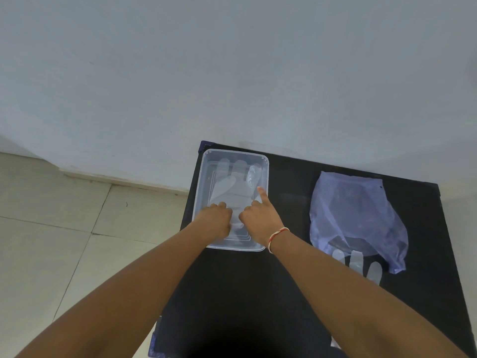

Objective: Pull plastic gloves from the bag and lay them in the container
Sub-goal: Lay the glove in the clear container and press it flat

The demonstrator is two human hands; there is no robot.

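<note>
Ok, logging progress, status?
Left hand, right hand pressing glove flat in container. More gloves at bag mouth. Nothing blocking.

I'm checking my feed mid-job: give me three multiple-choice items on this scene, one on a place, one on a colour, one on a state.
1. Where is the bag relative to the container?
A. To its right
B. To its left
C. Inside it

2. What colour is the bag?
A. Red
B. Pale blue-violet
C. Green

3. What are both hands doing?
A. Resting on the floor
B. Reaching into the bag
C. Pressing a glove down in the container

Answers:
1 A, the bag lies on the black table right of the container.
2 B, its film looks translucent blue-violet.
3 C, the left hand and right hand are over the flat glove inside the container, with more gloves poking from the bag's mouth.
</note>
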